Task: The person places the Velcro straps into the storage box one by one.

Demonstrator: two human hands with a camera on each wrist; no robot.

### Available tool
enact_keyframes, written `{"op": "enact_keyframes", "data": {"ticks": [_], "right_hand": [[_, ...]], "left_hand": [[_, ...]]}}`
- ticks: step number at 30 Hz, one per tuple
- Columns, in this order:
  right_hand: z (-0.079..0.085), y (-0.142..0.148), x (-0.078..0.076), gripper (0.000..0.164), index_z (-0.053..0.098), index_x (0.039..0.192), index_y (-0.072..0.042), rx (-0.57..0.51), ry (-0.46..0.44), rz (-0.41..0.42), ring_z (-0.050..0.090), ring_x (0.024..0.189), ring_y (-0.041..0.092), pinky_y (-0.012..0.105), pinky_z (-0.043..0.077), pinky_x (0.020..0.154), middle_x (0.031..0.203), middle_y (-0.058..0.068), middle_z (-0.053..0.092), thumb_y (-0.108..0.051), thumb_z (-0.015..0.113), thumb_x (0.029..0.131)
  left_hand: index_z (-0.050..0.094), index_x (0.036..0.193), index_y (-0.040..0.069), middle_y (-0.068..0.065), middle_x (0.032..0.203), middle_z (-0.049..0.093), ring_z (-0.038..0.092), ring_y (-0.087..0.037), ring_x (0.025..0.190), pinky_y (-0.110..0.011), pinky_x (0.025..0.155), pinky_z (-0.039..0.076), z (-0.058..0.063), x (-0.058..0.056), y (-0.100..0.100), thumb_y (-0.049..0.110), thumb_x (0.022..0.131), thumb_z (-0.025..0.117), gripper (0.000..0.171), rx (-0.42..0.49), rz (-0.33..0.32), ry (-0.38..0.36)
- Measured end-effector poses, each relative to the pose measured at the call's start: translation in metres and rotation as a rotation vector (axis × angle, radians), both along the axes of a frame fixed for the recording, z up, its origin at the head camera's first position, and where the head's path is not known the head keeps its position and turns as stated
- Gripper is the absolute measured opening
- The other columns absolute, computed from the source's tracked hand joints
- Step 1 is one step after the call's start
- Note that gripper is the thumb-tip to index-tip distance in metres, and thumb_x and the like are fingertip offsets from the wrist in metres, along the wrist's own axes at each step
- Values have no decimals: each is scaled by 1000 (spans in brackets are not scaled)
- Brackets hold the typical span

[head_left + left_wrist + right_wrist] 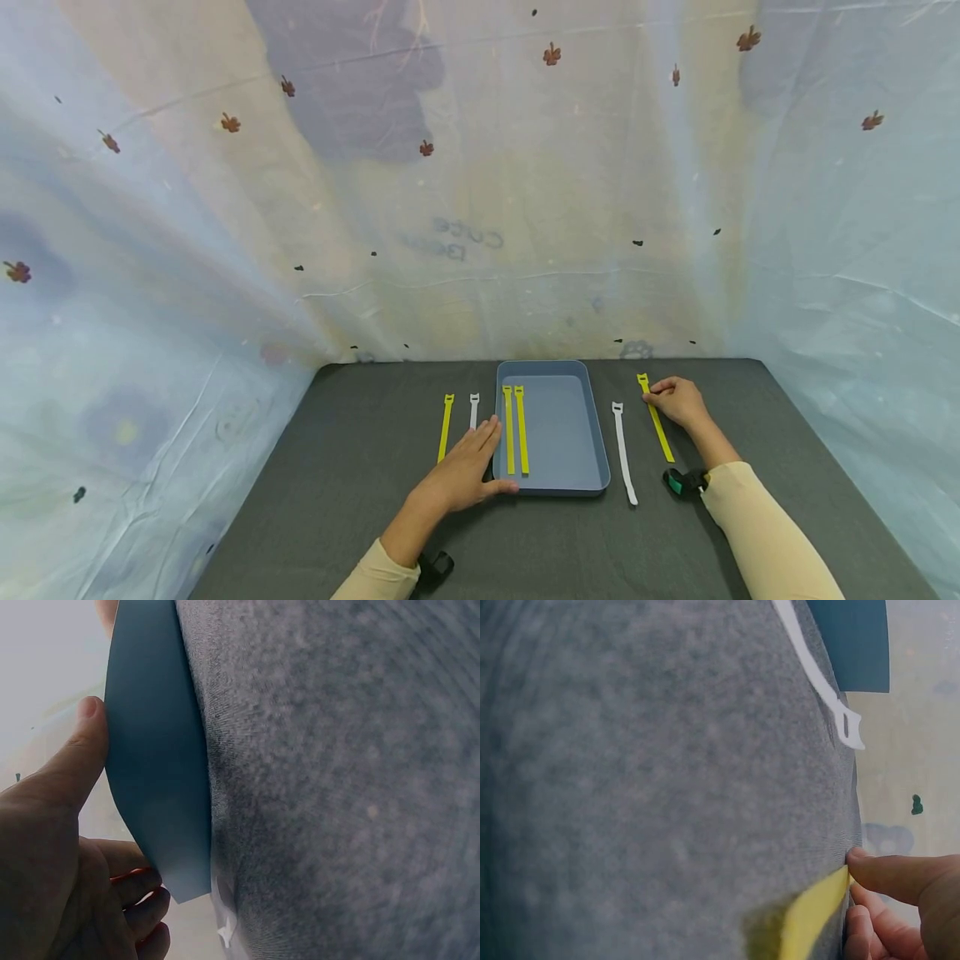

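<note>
My right hand [678, 402] pinches a yellow cable tie [660, 429] near its slotted head, right of the tray. In the right wrist view, thumb and fingertips [862, 859] meet at this yellow tie [814, 915]. My left hand [467, 468] lies with fairly straight fingers along the left side of a blue-grey tray [562, 442], its thumb at the front left corner. The tray wall [157, 750] fills the space by the left thumb [88, 724] in the left wrist view. Two yellow ties [522, 433] lie side by side inside the tray, toward its left.
Between tray and right hand lies a white cable tie [623, 454]. Left of the tray are another yellow tie [446, 425] and a white tie [474, 408], both partly hidden by the left hand. A dark cloth [360, 467] covers the table; patterned sheeting [480, 208] hangs behind.
</note>
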State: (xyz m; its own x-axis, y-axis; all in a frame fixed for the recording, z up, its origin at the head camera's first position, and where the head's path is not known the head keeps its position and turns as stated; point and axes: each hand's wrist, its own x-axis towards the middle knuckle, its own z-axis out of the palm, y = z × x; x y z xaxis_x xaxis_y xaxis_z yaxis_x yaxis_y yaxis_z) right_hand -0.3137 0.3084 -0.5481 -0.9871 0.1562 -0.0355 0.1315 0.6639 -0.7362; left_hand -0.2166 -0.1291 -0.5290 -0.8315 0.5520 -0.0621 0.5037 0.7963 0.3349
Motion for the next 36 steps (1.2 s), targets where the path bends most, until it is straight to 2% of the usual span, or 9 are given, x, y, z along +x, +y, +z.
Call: {"op": "enact_keyframes", "data": {"ticks": [9,17,28,36], "right_hand": [[0,-1,0,27,71,108,8,21,-1,-11,60,73,22,33,47,63,82,10,67,-17,78,100],[1,0,0,26,72,106,7,36,-18,-14,62,77,27,37,51,66,88,15,69,-18,77,100],[-1,0,0,20,75,102,5,27,-36,-14,60,78,26,35,50,64,93,16,70,-15,75,101],[-4,-1,-2,26,70,114,8,4,-28,-29,58,75,24,34,48,63,90,15,66,-14,76,101]], "left_hand": [[20,172,4,-13,180,15,18,-31,165,-48,135,19,0,1,0,67,97,68,109,-5,-1,8],[20,172,4,-12,180,15,18,-30,166,-48,135,19,0,1,1,68,97,67,109,-11,2,14],[20,172,4,-13,180,15,17,-30,166,-48,135,18,1,2,1,67,97,67,109,-6,1,5],[20,172,4,-13,180,15,18,-32,165,-48,135,18,2,3,1,66,97,68,109,-5,-2,10]]}}
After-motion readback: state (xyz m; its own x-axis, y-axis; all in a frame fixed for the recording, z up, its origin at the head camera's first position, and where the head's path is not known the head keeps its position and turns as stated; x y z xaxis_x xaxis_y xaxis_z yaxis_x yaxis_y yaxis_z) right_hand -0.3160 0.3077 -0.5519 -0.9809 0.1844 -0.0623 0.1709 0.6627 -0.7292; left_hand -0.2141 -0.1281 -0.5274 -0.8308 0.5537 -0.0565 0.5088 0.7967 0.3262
